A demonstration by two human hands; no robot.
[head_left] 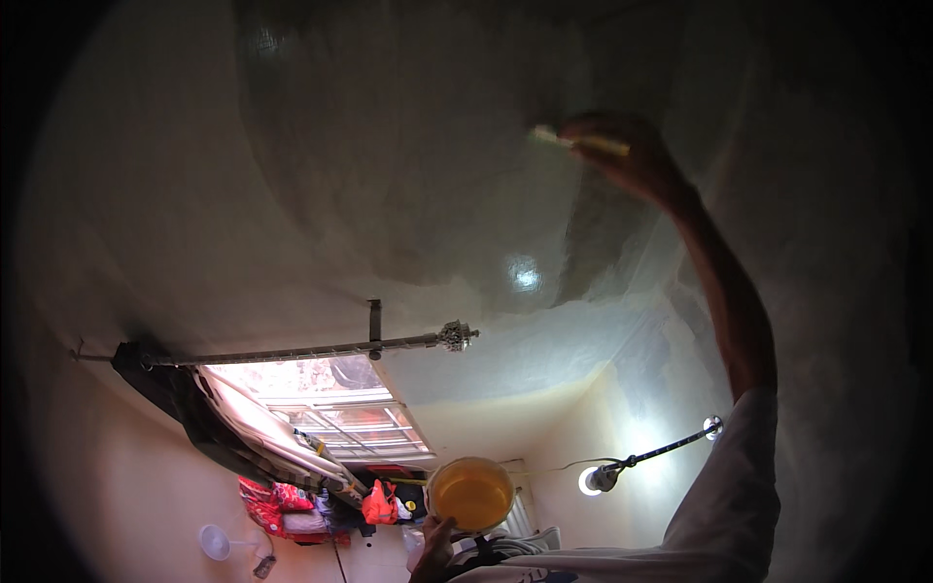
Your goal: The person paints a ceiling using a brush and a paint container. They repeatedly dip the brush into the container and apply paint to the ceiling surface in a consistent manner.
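My right hand [637, 167], its arm stretched high, is closed on a slim brush [550, 135] with a pale tip and a yellowish handle. Motion blurs both. The tip is at or close against the grey plastered surface [408, 165]; whether it touches I cannot tell. Darker, wet-looking patches spread around it, one with a bright glint. Low in the view, my left hand [436, 546] grips the near rim of a round tub [470, 494], its thumb over the edge. Amber-yellow liquid, or a tub of that colour, shows inside; I cannot tell which.
A metal curtain rod [301, 355] with an ornate end crosses left of centre, a bunched curtain [238, 437] hanging by the window [345, 408]. A lit bulb [595, 479] hangs on a dark rod at right. Red bags [277, 505] and a white fan-like lamp [215, 542] lie below.
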